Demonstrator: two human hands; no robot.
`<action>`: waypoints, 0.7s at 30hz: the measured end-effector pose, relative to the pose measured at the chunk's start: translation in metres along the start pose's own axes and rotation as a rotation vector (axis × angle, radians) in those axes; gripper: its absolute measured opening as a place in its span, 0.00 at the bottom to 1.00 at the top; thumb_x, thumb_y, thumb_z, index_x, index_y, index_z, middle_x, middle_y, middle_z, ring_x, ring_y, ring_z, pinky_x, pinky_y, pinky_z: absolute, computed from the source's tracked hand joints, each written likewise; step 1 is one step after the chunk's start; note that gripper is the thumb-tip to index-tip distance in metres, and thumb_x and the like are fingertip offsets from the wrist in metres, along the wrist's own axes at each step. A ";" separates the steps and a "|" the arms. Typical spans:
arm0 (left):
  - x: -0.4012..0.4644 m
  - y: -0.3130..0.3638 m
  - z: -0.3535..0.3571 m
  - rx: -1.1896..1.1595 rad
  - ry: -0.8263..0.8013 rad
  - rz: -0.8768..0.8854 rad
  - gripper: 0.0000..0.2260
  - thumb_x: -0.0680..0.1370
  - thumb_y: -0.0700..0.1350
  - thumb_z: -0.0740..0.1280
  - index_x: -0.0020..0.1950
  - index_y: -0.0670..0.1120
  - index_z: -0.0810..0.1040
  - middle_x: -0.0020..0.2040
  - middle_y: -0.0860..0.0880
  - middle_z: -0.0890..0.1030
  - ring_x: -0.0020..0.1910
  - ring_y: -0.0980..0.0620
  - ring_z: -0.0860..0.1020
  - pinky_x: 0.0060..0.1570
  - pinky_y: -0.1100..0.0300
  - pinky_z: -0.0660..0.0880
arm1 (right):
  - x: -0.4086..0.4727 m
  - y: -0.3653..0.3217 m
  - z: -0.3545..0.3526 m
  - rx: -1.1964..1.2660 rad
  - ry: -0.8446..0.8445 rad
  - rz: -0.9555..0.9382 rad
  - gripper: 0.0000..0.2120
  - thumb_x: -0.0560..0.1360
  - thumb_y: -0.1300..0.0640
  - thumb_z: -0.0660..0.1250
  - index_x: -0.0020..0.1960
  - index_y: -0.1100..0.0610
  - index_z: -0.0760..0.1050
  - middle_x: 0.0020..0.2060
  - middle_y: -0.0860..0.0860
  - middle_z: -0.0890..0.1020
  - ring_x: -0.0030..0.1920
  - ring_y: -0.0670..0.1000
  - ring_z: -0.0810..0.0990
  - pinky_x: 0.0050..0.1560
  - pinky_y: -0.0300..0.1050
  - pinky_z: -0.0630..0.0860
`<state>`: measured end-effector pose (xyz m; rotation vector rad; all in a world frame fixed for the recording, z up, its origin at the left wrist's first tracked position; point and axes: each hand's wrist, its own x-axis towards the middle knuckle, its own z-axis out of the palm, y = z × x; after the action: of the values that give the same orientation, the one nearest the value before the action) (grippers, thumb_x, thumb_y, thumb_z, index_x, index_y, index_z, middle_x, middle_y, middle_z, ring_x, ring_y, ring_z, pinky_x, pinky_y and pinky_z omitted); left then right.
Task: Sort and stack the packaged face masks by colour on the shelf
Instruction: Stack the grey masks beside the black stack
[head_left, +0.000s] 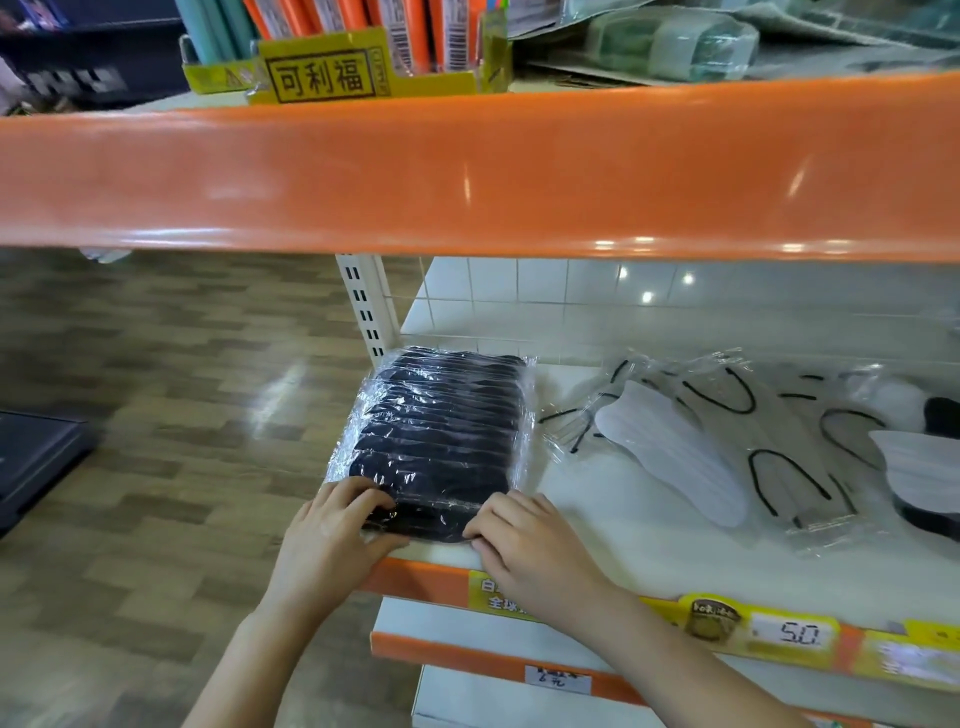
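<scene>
A stack of black face masks in clear plastic packs lies at the left end of the white shelf. My left hand grips the stack's near left corner, fingers curled over the top pack. My right hand presses on the near right corner at the shelf's front edge. To the right lie loose packs of white masks with black ear loops. Another white mask pack lies at the far right, with something black behind it.
An orange upper shelf edge hangs overhead, carrying a yellow display box of orange packets. A perforated white upright stands behind the black stack. Price labels line the shelf front. Wood-pattern floor lies to the left.
</scene>
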<state>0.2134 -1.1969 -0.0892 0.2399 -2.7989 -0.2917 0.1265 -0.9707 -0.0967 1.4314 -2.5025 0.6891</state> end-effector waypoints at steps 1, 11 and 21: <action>0.000 0.000 0.001 -0.008 -0.020 -0.019 0.19 0.64 0.63 0.68 0.46 0.52 0.81 0.49 0.57 0.78 0.50 0.55 0.73 0.38 0.57 0.74 | 0.000 0.000 0.000 0.014 -0.011 0.005 0.09 0.77 0.53 0.58 0.47 0.49 0.77 0.43 0.43 0.76 0.44 0.46 0.74 0.46 0.39 0.65; 0.009 0.026 -0.001 0.022 -0.076 -0.167 0.11 0.65 0.41 0.76 0.44 0.48 0.79 0.48 0.52 0.77 0.51 0.46 0.76 0.32 0.59 0.63 | 0.000 0.001 -0.003 0.140 -0.096 -0.004 0.13 0.79 0.51 0.55 0.51 0.51 0.78 0.45 0.45 0.77 0.46 0.48 0.73 0.49 0.45 0.72; 0.003 0.029 0.008 -0.012 -0.028 -0.153 0.09 0.69 0.35 0.70 0.44 0.45 0.73 0.48 0.50 0.74 0.50 0.48 0.71 0.28 0.60 0.60 | 0.001 0.001 -0.001 0.121 -0.042 0.079 0.13 0.78 0.51 0.56 0.51 0.52 0.79 0.47 0.45 0.77 0.49 0.47 0.74 0.51 0.45 0.71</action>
<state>0.2041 -1.1683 -0.0894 0.4512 -2.8107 -0.3492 0.1249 -0.9704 -0.0956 1.4063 -2.6024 0.8467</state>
